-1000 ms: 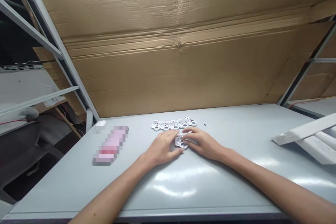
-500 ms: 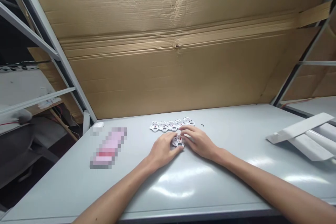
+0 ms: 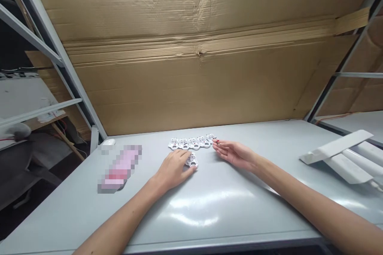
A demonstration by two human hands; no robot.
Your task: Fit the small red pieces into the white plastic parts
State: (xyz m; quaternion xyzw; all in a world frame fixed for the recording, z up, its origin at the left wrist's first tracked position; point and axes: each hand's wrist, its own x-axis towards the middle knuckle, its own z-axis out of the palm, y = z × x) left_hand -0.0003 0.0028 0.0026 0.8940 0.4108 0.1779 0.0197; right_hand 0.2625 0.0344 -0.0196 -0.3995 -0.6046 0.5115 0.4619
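Note:
My left hand (image 3: 172,168) is closed on a small white plastic plate (image 3: 193,160) with a round hole, resting on the table between thumb and fingers. To its right, my right hand (image 3: 235,154) is raised palm inward, apart from the plate. Its fingertips pinch a tiny red and dark part (image 3: 217,142), too small to name. Just beyond both hands lies a row of several similar white plates (image 3: 194,143) with holes and small dark and red marks. The right end of that row is close to my right fingertips.
On the left lie a blurred pink object (image 3: 121,169) and a small white rounded object (image 3: 108,142). Long white pieces (image 3: 348,165) are stacked at the right. A cardboard wall (image 3: 197,87) stands behind the grey table (image 3: 227,215), with metal frame posts (image 3: 74,73) at the sides.
My right hand has left the white plate and moved right, turning palm inward with a tiny part at its fingertips. My left hand and its plate have shifted slightly left.

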